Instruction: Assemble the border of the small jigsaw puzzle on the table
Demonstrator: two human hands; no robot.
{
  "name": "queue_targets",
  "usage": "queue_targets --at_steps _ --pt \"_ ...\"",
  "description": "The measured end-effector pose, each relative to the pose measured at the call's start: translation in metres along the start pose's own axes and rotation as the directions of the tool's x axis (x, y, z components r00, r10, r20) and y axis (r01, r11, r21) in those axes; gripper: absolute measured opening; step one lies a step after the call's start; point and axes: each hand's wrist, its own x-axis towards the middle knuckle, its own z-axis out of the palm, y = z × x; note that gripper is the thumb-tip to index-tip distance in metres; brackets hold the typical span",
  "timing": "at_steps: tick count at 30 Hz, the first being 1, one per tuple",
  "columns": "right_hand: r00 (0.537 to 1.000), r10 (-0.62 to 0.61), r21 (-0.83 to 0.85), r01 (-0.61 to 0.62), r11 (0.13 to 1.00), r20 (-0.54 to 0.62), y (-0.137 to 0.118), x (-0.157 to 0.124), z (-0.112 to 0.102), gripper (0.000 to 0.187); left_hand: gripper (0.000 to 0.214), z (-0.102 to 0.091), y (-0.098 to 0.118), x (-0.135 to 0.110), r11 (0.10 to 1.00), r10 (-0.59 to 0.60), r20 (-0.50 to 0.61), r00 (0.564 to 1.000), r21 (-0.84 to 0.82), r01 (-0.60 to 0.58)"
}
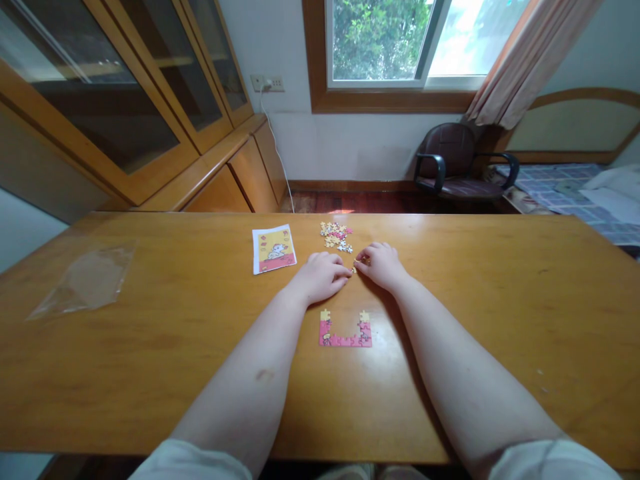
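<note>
My left hand [323, 273] and my right hand [381, 263] rest close together on the wooden table [175, 347], fingers curled, pinching small yellow puzzle pieces [356, 265] between their fingertips. Just beyond them lies a loose pile of puzzle pieces [336, 237]. Nearer to me, between my forearms, sits a partly joined puzzle frame [345, 330], a pink U-shaped strip with yellow pieces at its two upper ends. A reference picture card [273, 249] with a yellow and red drawing lies left of the pile.
A crumpled clear plastic bag [87, 280] lies at the table's left. Wooden glass-door cabinets [125, 100] stand behind on the left. A dark armchair [457, 167] and a bed [575, 193] are beyond the table, under a window.
</note>
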Motion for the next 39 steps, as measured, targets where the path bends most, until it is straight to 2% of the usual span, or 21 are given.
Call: queue_targets --at_steps 7,11,15,17,19,22,29,39 --pt "0.999 -0.024 0.043 0.026 0.999 -0.043 0.0 -0.002 0.002 0.015 0.025 0.001 0.0 0.0 1.0 -0.003 -0.002 1.0 -0.004 0.003" --pt "0.998 -0.042 0.121 0.046 0.992 -0.042 0.0 -0.002 0.003 0.012 0.026 0.001 -0.001 0.0 1.0 -0.008 -0.032 0.999 -0.005 0.007" --pt "0.997 -0.001 0.235 0.02 0.972 -0.081 0.002 0.001 0.003 0.008 0.026 0.001 -0.003 -0.001 1.0 -0.016 -0.017 1.0 -0.002 0.016" --pt "0.997 0.058 0.34 -0.036 0.94 -0.056 0.005 0.003 0.003 0.012 0.027 0.001 -0.004 -0.001 1.0 -0.019 -0.008 1.0 -0.008 0.019" --pt "0.994 0.107 0.437 -0.103 0.893 0.016 0.007 0.004 0.005 0.02 0.027 0.001 -0.004 -0.001 1.0 -0.024 -0.005 1.0 -0.016 0.024" --pt "0.992 0.104 0.5 -0.127 0.857 0.075 0.009 0.004 0.007 0.025 0.027 0.001 -0.004 -0.001 0.999 -0.027 -0.003 1.0 -0.019 0.027" --pt "0.997 0.026 0.471 -0.057 0.88 0.072 0.007 0.003 0.006 0.02 0.027 0.002 -0.005 -0.001 0.999 -0.023 -0.004 1.0 -0.023 0.023" --pt "0.997 -0.056 0.321 0.036 0.946 0.056 0.003 0.002 0.0 0.015 0.029 0.004 -0.005 -0.001 0.999 -0.028 -0.001 1.0 -0.019 0.028"
